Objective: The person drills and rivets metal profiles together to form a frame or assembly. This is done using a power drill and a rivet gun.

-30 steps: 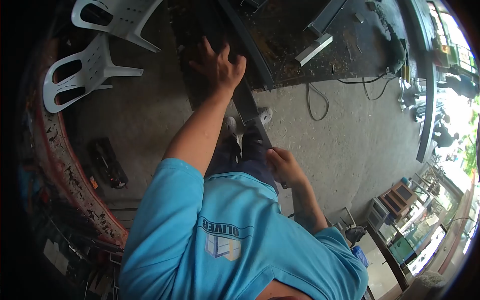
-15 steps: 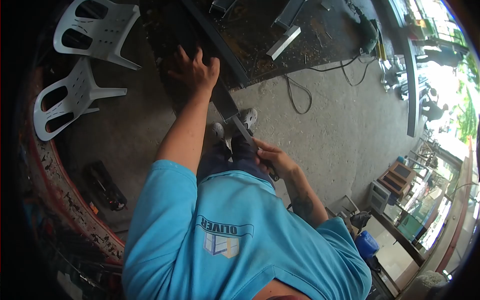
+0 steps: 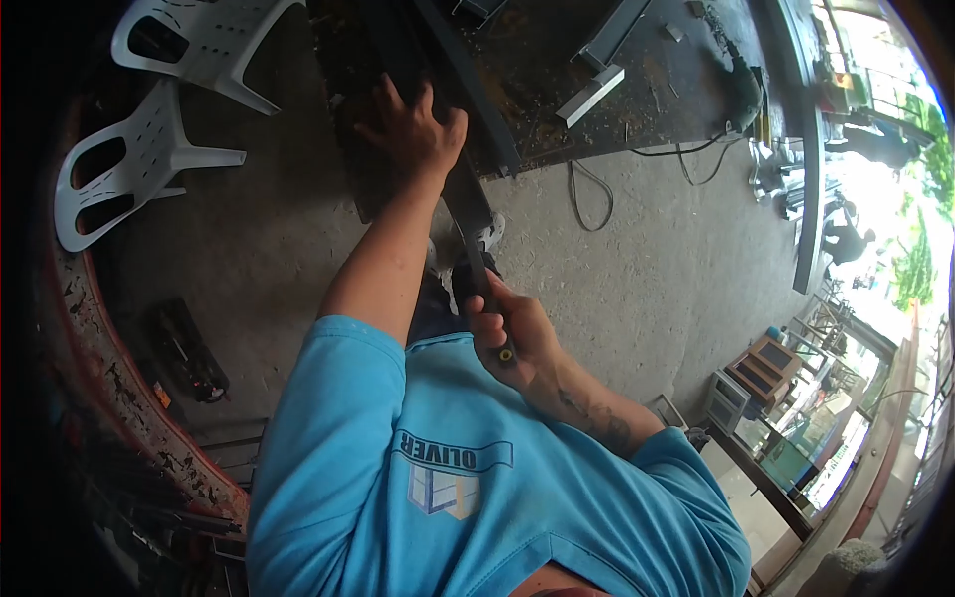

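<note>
I see two hands working one long dark metal bar (image 3: pixel 476 224) that runs from the bench edge down toward the body. The hand in the upper middle of the view, which I take for the left hand (image 3: pixel 416 129) by its arm, lies palm down on the bar's upper end at the edge of the workbench (image 3: pixel 557 99), fingers spread apart and pressing, not wrapped. The right hand (image 3: pixel 509 333) is close to the chest, fingers curled tight around a dark tool handle (image 3: pixel 497 328) with a yellow end cap (image 3: pixel 506 353); the tool's shaft lies along the lower end of the bar, touching it as far as I can tell. One shoe (image 3: pixel 487 235) shows just beside the bar; a second I cannot make out clearly. On the bench I count one light metal offcut (image 3: pixel 591 96), one longer dark profile (image 3: pixel 619 32) near it, and one power tool (image 3: pixel 744 95) with a cable (image 3: pixel 597 194) trailing onto the concrete floor (image 3: pixel 657 289). Two white plastic chairs (image 3: pixel 139 164) lie tipped at upper left, well apart from the hands. One dark tool case (image 3: pixel 184 350) lies on the floor at left.
</note>
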Demonstrator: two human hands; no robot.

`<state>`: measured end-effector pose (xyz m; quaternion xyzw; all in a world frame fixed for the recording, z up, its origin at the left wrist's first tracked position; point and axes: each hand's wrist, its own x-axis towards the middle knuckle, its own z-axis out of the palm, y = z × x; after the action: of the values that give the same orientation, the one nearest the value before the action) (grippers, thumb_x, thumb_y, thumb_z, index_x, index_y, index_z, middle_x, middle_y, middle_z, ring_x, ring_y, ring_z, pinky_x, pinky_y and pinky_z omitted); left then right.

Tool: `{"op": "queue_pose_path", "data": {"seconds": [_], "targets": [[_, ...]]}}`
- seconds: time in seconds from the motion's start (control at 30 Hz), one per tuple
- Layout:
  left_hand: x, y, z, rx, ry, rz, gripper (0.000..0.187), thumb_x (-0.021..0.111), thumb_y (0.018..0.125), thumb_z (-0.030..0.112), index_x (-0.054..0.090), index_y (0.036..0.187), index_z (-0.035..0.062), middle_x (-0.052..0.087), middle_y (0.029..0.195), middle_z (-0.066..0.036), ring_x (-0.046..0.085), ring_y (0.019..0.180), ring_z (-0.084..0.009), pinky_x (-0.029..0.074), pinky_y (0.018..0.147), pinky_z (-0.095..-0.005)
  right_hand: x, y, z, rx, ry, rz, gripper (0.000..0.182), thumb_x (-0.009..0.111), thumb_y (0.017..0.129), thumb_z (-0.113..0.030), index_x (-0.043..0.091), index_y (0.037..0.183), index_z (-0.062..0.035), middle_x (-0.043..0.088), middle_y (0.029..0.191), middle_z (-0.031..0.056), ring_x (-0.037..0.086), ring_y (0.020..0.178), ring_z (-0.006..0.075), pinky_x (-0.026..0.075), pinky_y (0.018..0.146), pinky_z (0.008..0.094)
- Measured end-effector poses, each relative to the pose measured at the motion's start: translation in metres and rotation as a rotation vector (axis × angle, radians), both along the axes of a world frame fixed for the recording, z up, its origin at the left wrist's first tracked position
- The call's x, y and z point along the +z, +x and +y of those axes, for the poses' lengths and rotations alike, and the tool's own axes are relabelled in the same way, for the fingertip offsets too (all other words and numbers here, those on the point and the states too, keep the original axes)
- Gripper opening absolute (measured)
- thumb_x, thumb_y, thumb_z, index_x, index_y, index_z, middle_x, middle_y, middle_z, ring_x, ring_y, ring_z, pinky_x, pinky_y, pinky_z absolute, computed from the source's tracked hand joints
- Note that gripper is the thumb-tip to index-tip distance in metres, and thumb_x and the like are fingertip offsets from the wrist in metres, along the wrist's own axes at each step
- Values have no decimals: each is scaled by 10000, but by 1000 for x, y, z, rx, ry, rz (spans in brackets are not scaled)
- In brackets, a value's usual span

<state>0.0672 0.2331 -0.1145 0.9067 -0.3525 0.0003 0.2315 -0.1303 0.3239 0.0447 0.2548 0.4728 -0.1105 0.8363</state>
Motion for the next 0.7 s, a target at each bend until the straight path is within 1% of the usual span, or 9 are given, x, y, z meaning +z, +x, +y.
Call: {"op": "queue_pose_path", "data": {"seconds": [0.03,0.17,0.23,0.37,0.43,0.47,0.53,0.67,0.7], "targets": [[0,1,-1,-2,-9,-5,644,536,720,413,560,1318,174,249,1499,-244,205,1421,-393,102,1023,-765,9,7,-4,29,11,35,282,284,1039,-245,462,1257,-261,533,766,33,448,499,87,376,368,196],[4,-1,0,-8,-45,0,596,533,749,409,597,1285,158,252,1506,-242,220,1420,-385,92,1011,-774,20,24,-17,48,68,153,321,290,1038,-239,408,1331,-290,527,764,29,449,500,86,377,374,197],[4,-2,3,-15,-42,8,596,536,747,407,597,1282,154,253,1503,-248,220,1418,-391,98,1006,-778,24,28,-16,121,26,227,340,291,1038,-239,366,1363,-306,523,765,27,429,492,84,360,367,206],[4,1,1,-22,-65,17,592,549,740,403,606,1270,146,256,1497,-258,221,1415,-402,106,998,-783,24,28,-11,141,-7,168,333,305,1036,-237,363,1358,-303,512,762,21,412,484,85,345,358,221],[3,2,1,-21,-37,25,597,551,735,412,603,1272,156,244,1502,-254,208,1419,-404,99,1009,-777,31,44,-14,143,1,317,360,302,1036,-238,349,1388,-301,502,754,16,401,476,88,331,352,230],[3,1,1,-22,-16,28,602,554,731,421,600,1274,165,231,1507,-250,196,1423,-406,92,1020,-771,31,42,-12,131,6,327,360,302,1036,-238,349,1388,-301,502,754,16,401,476,88,331,352,230],[1,-2,3,-34,-10,30,602,554,732,420,600,1275,167,231,1507,-251,203,1420,-409,89,1020,-771,33,33,-7,298,-136,345,395,306,1033,-232,327,1422,-296,497,751,12,400,476,93,329,353,228],[1,0,0,-29,1,10,607,556,731,416,596,1286,172,233,1506,-254,225,1411,-417,80,1019,-772,23,26,-2,241,-112,322,422,313,1026,-220,312,1442,-292,496,750,9,399,477,94,331,353,232],[-1,0,0,-26,-28,5,605,554,732,410,595,1288,172,230,1507,-256,233,1407,-421,74,1017,-774,14,27,0,266,-198,318,426,319,1023,-216,313,1442,-292,497,748,7,399,477,94,332,354,233]]}}
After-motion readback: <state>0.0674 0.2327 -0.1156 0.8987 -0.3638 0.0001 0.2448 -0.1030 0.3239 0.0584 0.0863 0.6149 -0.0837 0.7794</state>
